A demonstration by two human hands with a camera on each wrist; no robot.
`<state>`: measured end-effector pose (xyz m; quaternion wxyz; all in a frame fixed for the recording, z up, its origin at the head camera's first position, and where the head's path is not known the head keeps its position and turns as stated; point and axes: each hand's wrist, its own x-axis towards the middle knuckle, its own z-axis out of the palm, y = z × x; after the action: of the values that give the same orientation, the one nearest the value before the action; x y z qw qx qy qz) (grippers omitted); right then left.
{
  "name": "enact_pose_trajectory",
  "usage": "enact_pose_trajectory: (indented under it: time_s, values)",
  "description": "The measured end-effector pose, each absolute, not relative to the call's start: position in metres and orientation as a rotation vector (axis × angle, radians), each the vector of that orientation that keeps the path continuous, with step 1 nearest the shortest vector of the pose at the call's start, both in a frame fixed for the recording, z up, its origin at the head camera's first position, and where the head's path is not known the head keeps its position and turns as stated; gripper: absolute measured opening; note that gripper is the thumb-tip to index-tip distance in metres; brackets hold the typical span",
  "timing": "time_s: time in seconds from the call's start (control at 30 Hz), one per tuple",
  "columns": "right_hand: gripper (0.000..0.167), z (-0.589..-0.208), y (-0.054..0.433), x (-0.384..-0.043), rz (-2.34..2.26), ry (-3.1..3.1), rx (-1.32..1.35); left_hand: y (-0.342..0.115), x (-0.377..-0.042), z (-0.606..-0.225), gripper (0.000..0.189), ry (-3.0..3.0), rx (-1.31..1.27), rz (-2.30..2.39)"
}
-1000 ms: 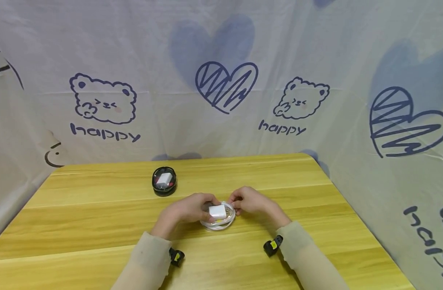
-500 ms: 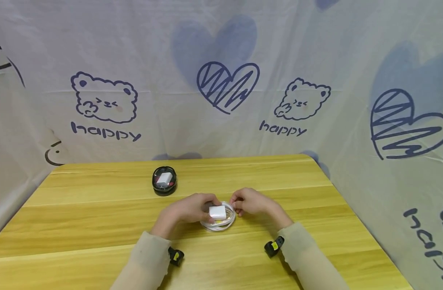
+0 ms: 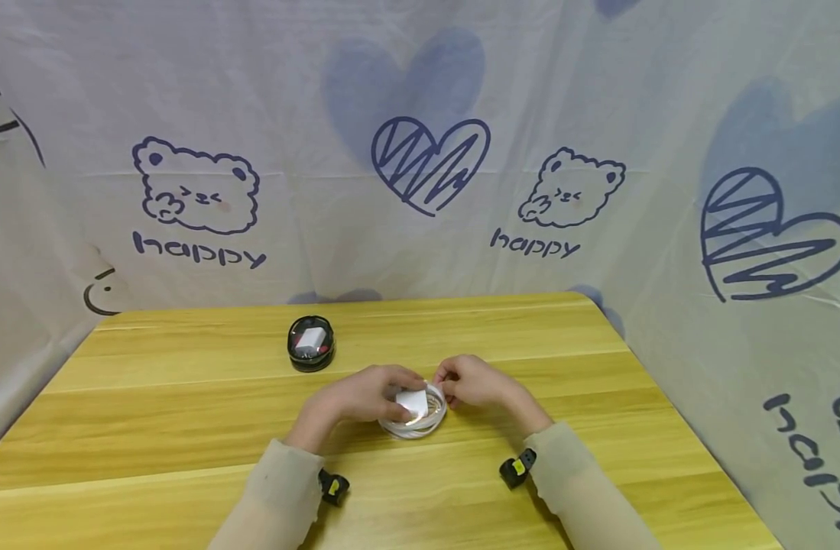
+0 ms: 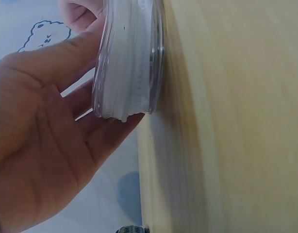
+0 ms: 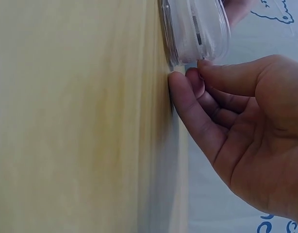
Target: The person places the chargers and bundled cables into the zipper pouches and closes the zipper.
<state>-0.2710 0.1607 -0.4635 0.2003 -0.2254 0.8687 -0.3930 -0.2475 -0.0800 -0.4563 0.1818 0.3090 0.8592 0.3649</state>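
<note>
A small round clear zip pouch (image 3: 416, 432) with a white rim sits at the middle of the table, a white charger block (image 3: 412, 401) showing through its top. My left hand (image 3: 361, 393) grips it from the left, thumb across the top and fingers behind. In the left wrist view the white zipper side of the pouch (image 4: 127, 63) stands out between thumb and fingers. From the right, my right hand (image 3: 476, 380) pinches at the pouch's edge. Its thumb and fingertips meet at the pouch's end in the right wrist view, mostly hiding what is pinched.
A second round clear pouch with a black rim (image 3: 312, 365) stands further back to the left, a white block inside it. Behind the wooden table (image 3: 151, 412) hangs a pale printed cloth (image 3: 323, 229), which also covers the right side.
My left thumb and fingers have slid slightly further over the pouch's top, covering more of the white block. The right hand has stayed at the pouch's edge with hardly any movement.
</note>
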Motion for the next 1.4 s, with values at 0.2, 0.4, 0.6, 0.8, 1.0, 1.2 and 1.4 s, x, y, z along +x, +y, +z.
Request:
enact_pose_trajectory:
  time_s: [0.2,0.4,0.6,0.8,1.0,1.2,1.4]
  values:
    - [0.012,-0.466,0.163,-0.272,-1.082,2.448,-0.644,-0.078,-0.246,-0.457,0.044,2.474,0.904,0.97]
    - [0.011,-0.462,0.167,-0.271,-1.012,2.478,-0.693,-0.073,-0.243,-0.454,0.045,2.53,0.873,0.91]
    - [0.012,-0.457,0.176,-0.27,-0.997,2.428,-0.667,-0.07,-0.24,-0.45,0.045,2.552,0.816,0.904]
    - [0.012,-0.457,0.178,-0.269,-1.019,2.407,-0.639,-0.07,-0.239,-0.447,0.045,2.544,0.81,0.919]
    - [0.013,-0.457,0.175,-0.268,-1.012,2.422,-0.612,-0.072,-0.24,-0.448,0.045,2.532,0.815,0.934]
    - [0.012,-0.46,0.171,-0.268,-1.011,2.463,-0.614,-0.073,-0.243,-0.448,0.046,2.536,0.82,0.946]
    - [0.012,-0.461,0.169,-0.268,-1.014,2.505,-0.64,-0.073,-0.243,-0.447,0.038,2.546,0.767,0.964]
